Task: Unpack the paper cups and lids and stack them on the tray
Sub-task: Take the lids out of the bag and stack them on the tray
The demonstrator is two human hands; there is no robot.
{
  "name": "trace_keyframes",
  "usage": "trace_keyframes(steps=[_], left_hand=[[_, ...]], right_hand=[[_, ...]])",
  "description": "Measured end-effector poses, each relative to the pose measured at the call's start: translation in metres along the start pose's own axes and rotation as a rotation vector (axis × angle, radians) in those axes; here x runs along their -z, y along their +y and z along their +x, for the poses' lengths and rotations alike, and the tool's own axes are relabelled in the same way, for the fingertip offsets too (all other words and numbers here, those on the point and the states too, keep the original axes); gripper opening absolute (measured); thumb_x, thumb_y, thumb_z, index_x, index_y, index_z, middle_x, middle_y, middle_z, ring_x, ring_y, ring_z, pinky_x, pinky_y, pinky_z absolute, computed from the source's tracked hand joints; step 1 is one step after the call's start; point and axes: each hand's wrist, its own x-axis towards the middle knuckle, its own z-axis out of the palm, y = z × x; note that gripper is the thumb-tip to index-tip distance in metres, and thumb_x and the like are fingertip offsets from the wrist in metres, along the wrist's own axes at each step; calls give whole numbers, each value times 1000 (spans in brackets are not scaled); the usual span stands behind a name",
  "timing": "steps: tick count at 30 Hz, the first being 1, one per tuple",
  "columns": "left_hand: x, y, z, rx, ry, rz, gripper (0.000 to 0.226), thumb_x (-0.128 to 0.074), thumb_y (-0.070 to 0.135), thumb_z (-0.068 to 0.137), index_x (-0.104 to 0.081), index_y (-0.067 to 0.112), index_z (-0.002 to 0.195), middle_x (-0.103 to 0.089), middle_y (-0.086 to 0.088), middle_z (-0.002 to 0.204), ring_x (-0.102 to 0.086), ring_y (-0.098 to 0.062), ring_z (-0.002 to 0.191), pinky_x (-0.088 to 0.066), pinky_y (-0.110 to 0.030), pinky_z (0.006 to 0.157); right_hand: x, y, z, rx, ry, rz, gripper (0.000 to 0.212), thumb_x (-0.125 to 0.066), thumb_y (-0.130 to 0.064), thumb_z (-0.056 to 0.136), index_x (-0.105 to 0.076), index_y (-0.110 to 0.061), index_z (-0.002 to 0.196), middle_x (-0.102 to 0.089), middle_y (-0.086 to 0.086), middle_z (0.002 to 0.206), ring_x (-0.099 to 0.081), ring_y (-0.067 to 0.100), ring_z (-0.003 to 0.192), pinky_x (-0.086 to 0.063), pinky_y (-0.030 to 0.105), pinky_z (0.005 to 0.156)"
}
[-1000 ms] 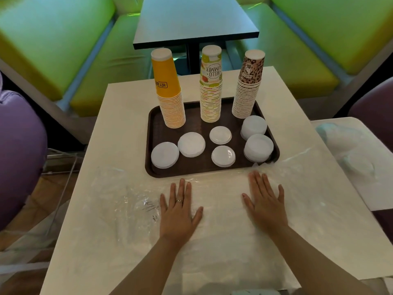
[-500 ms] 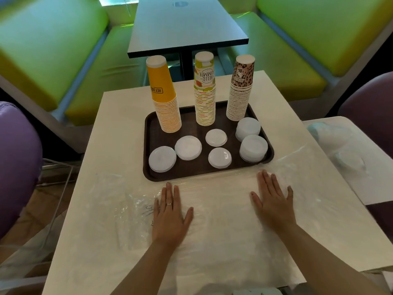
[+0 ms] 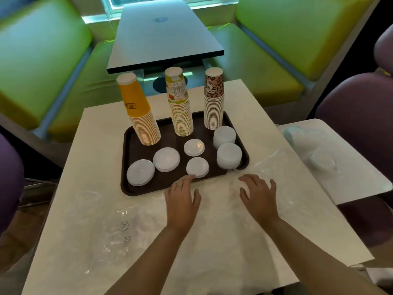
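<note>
A brown tray sits on the white table and carries three upside-down cup stacks: yellow, fruit-print and leopard-print. In front of them lie white lids, among them a flat lid at the left and a taller lid stack at the right. My left hand lies flat, fingertips at the tray's near rim below a small lid. On the clear plastic wrap just below the tray's right corner rests my right hand, fingers relaxed. Neither hand holds anything.
A second white table at the right holds more wrapped lids. A dark table and green benches stand beyond. Purple seats flank both sides.
Both hands slid forward over the plastic toward the tray; my left hand now reaches its near rim. The camera tilted up, showing more of the far table.
</note>
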Motion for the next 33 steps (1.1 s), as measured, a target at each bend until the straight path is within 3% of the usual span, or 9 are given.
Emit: trace_keyframes(steps=[5,7,16,19,24,28,33], left_hand=[[-33,68,31,-134,-13,-125,33,-61,12,85,-60,15,118,-64,-3,115,-59,-22,106,-47,-39,91],[-46,93,39,-150,-14,-157,29,-60,14,86,-61,14,115,-64,-5,112,-60,-24,100,-49,-43,84],[-115,194,69,-191,-180,-163,33,-54,20,89,-58,11,120,-59,-8,120,-57,-29,104,-47,-41,87],[-142,222,79,-174,-247,-170,34,-55,19,91,-55,12,125,-55,-7,126,-54,-28,109,-45,-42,92],[-184,265,95,-43,-386,-282,40,-53,22,94,-46,15,133,-48,-7,133,-50,-21,116,-39,-23,90],[-222,295,105,91,-535,-328,54,-54,25,94,-33,14,143,-42,-9,142,-46,-25,126,-38,-30,101],[-264,309,120,480,-574,-585,61,-54,26,95,-25,15,147,-37,-9,148,-41,-27,131,-37,-39,108]], right_hand=[[31,35,29,-14,79,218,22,-64,-7,82,-68,-16,102,-65,1,104,-64,24,87,-42,41,86],[44,51,39,-27,103,288,21,-62,-5,82,-68,-14,100,-65,3,103,-64,24,88,-47,41,84],[83,153,71,-190,147,283,19,-58,-6,86,-67,-7,103,-63,9,102,-59,26,93,-51,43,82],[87,188,75,-291,131,325,20,-56,-11,89,-65,-9,106,-60,6,109,-57,22,98,-48,35,83],[79,240,85,-408,30,354,30,-59,-10,87,-59,-13,117,-53,6,123,-51,23,110,-39,26,85],[67,272,96,-517,-170,362,49,-63,-20,87,-46,-13,133,-41,11,137,-45,30,121,-41,36,93],[54,302,105,-550,-325,456,66,-61,-32,90,-28,-11,144,-29,17,146,-40,32,128,-36,35,101]])
